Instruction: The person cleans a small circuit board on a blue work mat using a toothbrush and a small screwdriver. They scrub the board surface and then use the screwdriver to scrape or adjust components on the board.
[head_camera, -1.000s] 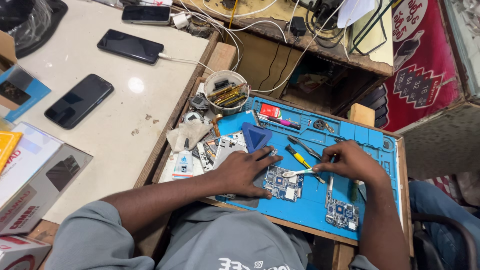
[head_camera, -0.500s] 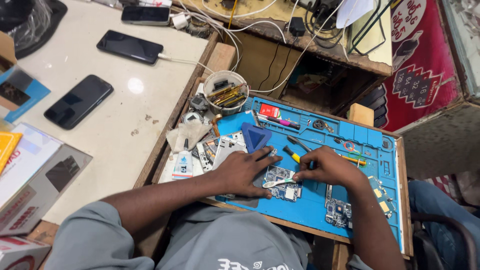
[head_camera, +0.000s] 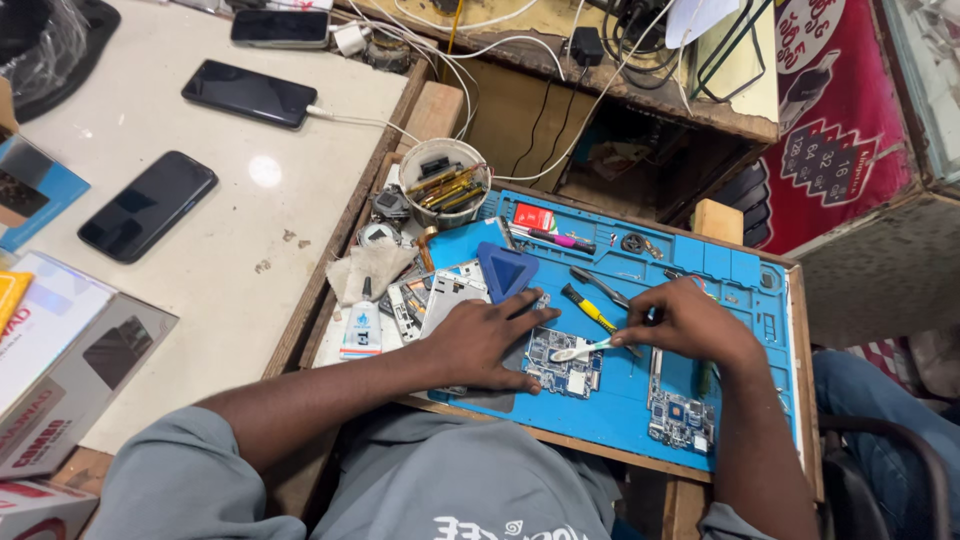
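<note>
3 phones (head_camera: 147, 205) on table (head_camera: 230, 250), tool cup (head_camera: 443, 180), glue bottle (head_camera: 362, 326)

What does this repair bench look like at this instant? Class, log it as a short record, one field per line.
Left hand: pressed flat, steadying the circuit board
Right hand: holding a white brush, bristles on the board
Surface: blue work mat
Nearby on mat: second circuit board, yellow-handled tool
Upper edge: tub of tools
Side table: black phones
</note>
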